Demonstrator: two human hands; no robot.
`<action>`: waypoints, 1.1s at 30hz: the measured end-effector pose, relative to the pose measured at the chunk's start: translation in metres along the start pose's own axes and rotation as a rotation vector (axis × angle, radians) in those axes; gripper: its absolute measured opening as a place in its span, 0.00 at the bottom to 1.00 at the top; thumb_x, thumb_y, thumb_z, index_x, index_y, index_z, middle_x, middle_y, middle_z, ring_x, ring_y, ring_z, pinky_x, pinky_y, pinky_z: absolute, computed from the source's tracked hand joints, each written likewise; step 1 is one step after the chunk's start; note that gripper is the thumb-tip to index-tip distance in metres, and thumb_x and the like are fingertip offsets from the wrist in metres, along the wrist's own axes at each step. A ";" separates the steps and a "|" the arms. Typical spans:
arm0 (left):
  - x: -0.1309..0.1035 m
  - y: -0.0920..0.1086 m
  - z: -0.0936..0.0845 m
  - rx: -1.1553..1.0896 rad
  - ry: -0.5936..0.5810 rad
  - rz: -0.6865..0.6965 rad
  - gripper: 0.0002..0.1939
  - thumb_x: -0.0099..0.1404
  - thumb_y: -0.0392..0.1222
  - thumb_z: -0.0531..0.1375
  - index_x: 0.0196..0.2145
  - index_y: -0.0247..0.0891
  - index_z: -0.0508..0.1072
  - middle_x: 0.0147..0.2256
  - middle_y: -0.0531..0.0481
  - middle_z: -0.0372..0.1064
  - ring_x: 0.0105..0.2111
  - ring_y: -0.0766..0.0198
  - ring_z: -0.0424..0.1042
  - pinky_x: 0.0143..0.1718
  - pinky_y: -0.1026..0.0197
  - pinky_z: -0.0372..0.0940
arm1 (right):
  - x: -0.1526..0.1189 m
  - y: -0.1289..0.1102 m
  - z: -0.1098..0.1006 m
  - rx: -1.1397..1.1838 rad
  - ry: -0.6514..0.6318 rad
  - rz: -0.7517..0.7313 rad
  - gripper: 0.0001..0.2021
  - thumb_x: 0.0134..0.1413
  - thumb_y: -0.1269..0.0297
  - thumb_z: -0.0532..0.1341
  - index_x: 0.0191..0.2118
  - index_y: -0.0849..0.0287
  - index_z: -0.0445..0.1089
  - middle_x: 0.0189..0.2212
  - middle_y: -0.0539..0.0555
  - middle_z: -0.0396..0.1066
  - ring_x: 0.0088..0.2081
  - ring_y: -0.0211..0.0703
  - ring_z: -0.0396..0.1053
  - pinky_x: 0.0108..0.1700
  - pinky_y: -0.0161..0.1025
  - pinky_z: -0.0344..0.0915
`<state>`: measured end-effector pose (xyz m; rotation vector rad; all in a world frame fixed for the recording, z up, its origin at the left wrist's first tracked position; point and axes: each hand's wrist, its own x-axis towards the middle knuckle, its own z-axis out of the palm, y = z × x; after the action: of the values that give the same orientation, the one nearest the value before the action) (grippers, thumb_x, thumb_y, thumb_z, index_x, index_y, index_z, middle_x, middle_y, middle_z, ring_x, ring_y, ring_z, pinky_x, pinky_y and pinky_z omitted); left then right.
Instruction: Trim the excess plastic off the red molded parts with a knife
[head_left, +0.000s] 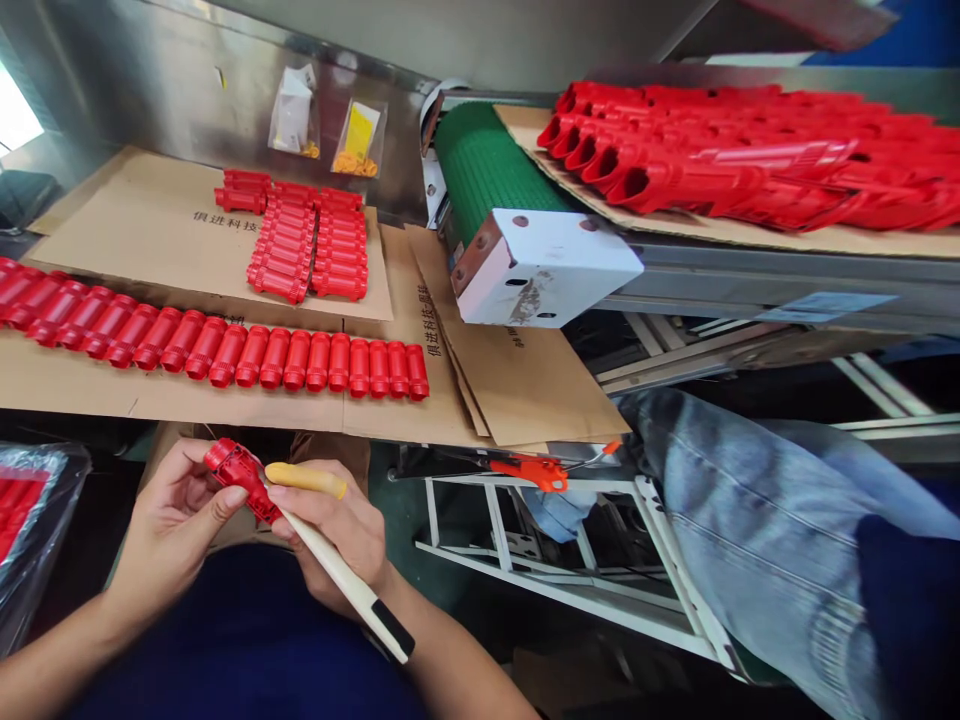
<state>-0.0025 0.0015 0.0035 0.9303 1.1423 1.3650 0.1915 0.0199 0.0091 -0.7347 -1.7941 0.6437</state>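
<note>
1. Dark navy clothing [240,640] is seen nearest the camera. Above it, a ribbed red plastic tube [238,472] is held tilted, just off the near edge of a brown cardboard sheet [390,420].
2. Its wide end is pinched between thumb and fingertips by the left hand [165,520]. Its lower end is steadied by the right hand [356,530], in which a slim cream-handled tool with a black band [337,570] is also gripped. A yellow rubber finger cover [304,478] is worn on that hand.
3. The tool's working tip cannot be made out. If the tube is rolled by pressure, the tip could be sent skidding towards the left thumb.
4. With no support visible beneath, the tube could be dropped if the fingertip hold is loosened.
5. Neighbours in the long row of red tubes [274,357] could be toppled if brushed by a wrist.
6. Orange-handled pliers [540,472], lying by the cardboard's edge, could be knocked down by a passing elbow.
</note>
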 end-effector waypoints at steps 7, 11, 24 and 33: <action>0.001 0.003 0.007 0.097 0.004 0.078 0.07 0.65 0.37 0.73 0.38 0.43 0.80 0.36 0.52 0.81 0.36 0.65 0.80 0.42 0.69 0.76 | 0.003 0.002 0.004 -0.020 -0.003 -0.031 0.12 0.70 0.73 0.64 0.56 0.60 0.75 0.47 0.62 0.82 0.47 0.49 0.81 0.50 0.47 0.82; 0.000 0.002 0.005 0.111 -0.015 0.079 0.06 0.66 0.36 0.72 0.39 0.44 0.80 0.37 0.54 0.81 0.36 0.67 0.80 0.43 0.70 0.75 | 0.003 0.001 0.005 -0.045 0.001 -0.038 0.12 0.70 0.75 0.64 0.56 0.61 0.75 0.47 0.63 0.82 0.47 0.49 0.81 0.50 0.47 0.82; -0.002 0.000 0.004 0.087 -0.009 0.054 0.07 0.67 0.40 0.72 0.39 0.45 0.79 0.37 0.56 0.81 0.37 0.70 0.80 0.45 0.72 0.74 | -0.001 -0.005 0.012 0.007 0.064 0.022 0.12 0.71 0.74 0.61 0.56 0.60 0.74 0.45 0.62 0.82 0.48 0.51 0.81 0.50 0.49 0.82; -0.002 0.001 0.006 0.108 -0.004 0.064 0.06 0.66 0.40 0.73 0.38 0.44 0.79 0.35 0.55 0.79 0.35 0.69 0.79 0.42 0.72 0.74 | 0.002 -0.005 0.004 0.040 -0.055 0.087 0.12 0.70 0.73 0.62 0.56 0.59 0.72 0.47 0.63 0.82 0.54 0.52 0.79 0.55 0.51 0.79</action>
<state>0.0030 0.0004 0.0059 1.0547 1.2019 1.3625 0.1860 0.0183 0.0125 -0.7781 -1.8016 0.7615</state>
